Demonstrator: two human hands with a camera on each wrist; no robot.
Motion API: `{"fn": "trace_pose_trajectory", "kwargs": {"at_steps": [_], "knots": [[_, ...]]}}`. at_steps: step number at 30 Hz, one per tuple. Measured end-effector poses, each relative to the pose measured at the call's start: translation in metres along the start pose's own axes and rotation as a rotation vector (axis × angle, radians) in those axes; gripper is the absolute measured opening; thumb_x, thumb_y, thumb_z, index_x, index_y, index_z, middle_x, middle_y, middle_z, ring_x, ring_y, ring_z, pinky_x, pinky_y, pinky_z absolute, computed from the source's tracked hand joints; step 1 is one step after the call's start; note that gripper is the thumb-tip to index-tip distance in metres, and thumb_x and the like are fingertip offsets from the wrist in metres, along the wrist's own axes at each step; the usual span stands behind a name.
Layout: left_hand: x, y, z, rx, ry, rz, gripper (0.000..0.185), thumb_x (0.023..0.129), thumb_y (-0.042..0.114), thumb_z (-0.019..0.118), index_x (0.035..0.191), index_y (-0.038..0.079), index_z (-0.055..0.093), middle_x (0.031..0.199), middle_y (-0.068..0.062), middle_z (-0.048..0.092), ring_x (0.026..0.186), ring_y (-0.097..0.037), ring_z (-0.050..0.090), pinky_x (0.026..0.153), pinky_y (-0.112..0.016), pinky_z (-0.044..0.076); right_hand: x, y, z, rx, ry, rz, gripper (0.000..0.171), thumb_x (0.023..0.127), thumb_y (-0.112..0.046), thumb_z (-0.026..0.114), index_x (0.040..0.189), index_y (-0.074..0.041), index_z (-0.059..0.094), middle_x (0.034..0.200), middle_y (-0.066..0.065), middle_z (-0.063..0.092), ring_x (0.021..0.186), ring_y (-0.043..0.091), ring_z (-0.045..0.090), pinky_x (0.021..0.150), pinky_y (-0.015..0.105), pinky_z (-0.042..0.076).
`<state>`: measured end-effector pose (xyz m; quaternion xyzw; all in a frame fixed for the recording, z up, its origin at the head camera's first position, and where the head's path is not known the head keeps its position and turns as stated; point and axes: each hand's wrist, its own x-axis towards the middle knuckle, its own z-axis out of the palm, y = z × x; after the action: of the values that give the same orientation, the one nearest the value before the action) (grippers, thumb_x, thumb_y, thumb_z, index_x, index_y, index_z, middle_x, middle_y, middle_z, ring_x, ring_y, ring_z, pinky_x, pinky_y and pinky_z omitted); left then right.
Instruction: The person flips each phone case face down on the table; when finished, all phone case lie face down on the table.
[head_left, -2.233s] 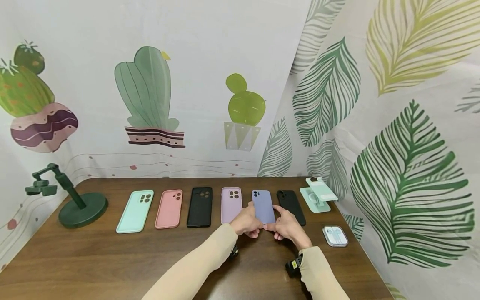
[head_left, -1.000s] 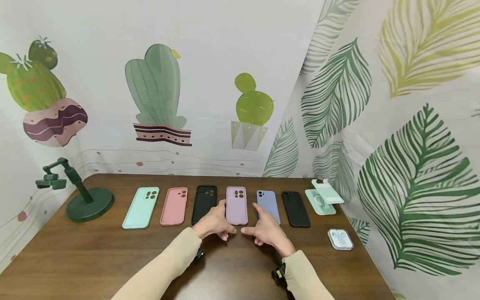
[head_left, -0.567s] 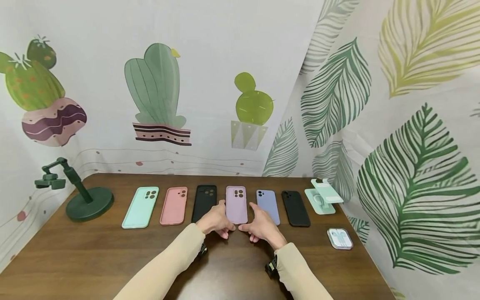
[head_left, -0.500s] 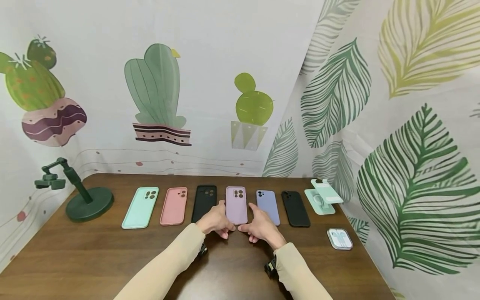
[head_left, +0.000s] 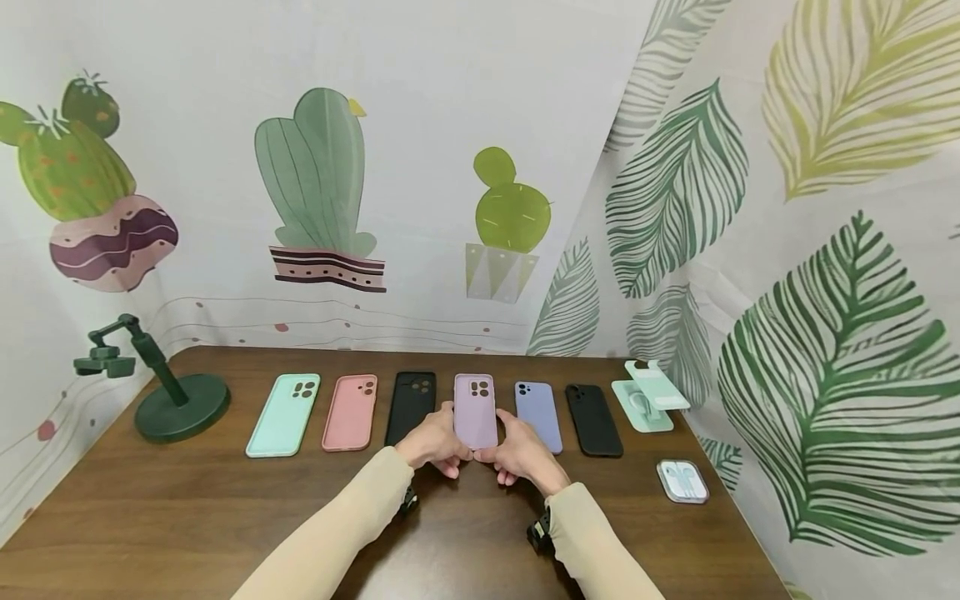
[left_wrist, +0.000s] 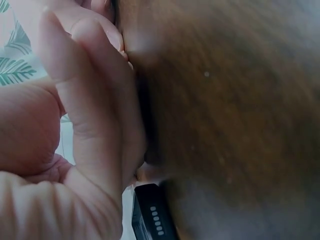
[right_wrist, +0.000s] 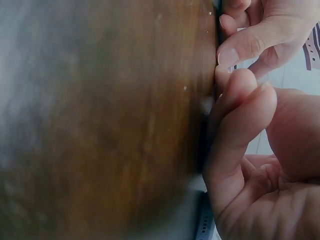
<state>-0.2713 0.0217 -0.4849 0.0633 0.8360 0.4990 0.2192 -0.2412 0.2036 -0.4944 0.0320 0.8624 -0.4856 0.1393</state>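
Note:
A lilac phone case (head_left: 476, 421) lies flat in the middle of the row, its camera cutouts at the far end. My left hand (head_left: 435, 437) holds its near left corner, index finger along the side and thumb at the bottom edge. Mirroring this, my right hand (head_left: 525, 450) grips the near right corner, and the two thumb tips almost meet. In the wrist views, the curled lower fingers of my left hand (left_wrist: 95, 115) and right hand (right_wrist: 235, 145) stay close to the tabletop. A black phone case (head_left: 408, 408) and a blue phone case (head_left: 536, 408) flank the lilac one, partly behind my hands.
Further left lie a pink phone case (head_left: 350, 414), a mint phone case (head_left: 283, 417) and a dark green stand (head_left: 182, 408). On the right are another black phone case (head_left: 595, 421), a mint folding stand (head_left: 652, 392) and boxed earphones (head_left: 682, 481). A patterned wall cloth borders the wooden table (head_left: 187, 517).
Both hands have left the blue phone case and moved left to the lilac one. They then drew together onto its near corners. The head view has shifted slightly.

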Motion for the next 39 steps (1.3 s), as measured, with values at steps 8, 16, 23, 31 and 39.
{"fn": "trace_pose_trajectory", "kwargs": {"at_steps": [8,16,23,31,39], "knots": [[-0.001,0.0,0.001,-0.025,-0.004,-0.007,0.098,0.086,-0.011,0.08,0.167,-0.003,0.026,0.07,-0.01,0.062,0.045,-0.012,0.06,0.046,-0.028,0.061,-0.001,0.0,0.001,0.005,0.013,-0.008,0.097,0.092,-0.01,0.086,0.17,-0.001,0.028,0.06,0.005,0.057,0.039,0.009,0.057,0.04,0.027,0.055],[-0.001,-0.003,0.0,-0.05,-0.029,-0.003,0.099,0.086,-0.01,0.081,0.167,-0.002,0.025,0.066,-0.01,0.06,0.045,-0.013,0.06,0.045,-0.028,0.06,-0.003,0.001,0.003,0.012,0.034,-0.039,0.097,0.091,-0.008,0.086,0.169,0.002,0.028,0.061,0.006,0.059,0.039,0.01,0.058,0.041,0.03,0.057],[-0.001,-0.006,-0.003,-0.102,-0.074,0.001,0.096,0.088,-0.003,0.082,0.165,-0.003,0.025,0.065,-0.009,0.06,0.046,-0.013,0.061,0.046,-0.027,0.06,-0.004,0.0,0.003,-0.013,0.073,-0.084,0.096,0.09,-0.005,0.085,0.168,0.003,0.031,0.059,0.007,0.064,0.038,0.008,0.059,0.041,0.031,0.058],[-0.003,-0.004,0.001,-0.027,-0.037,0.006,0.086,0.092,0.045,0.084,0.148,-0.004,0.041,0.063,-0.008,0.059,0.041,-0.013,0.058,0.042,-0.027,0.057,-0.009,0.001,0.001,-0.042,0.089,-0.125,0.095,0.089,-0.004,0.083,0.168,0.004,0.031,0.059,0.005,0.065,0.04,0.009,0.059,0.042,0.031,0.058],[0.0,0.003,0.01,0.082,0.067,0.008,0.089,0.09,0.065,0.078,0.135,-0.005,0.047,0.062,-0.008,0.058,0.037,-0.014,0.054,0.039,-0.03,0.055,-0.017,-0.003,0.002,-0.062,0.114,-0.186,0.093,0.09,-0.005,0.083,0.167,0.007,0.032,0.062,0.007,0.066,0.04,0.01,0.06,0.043,0.032,0.059]]}}
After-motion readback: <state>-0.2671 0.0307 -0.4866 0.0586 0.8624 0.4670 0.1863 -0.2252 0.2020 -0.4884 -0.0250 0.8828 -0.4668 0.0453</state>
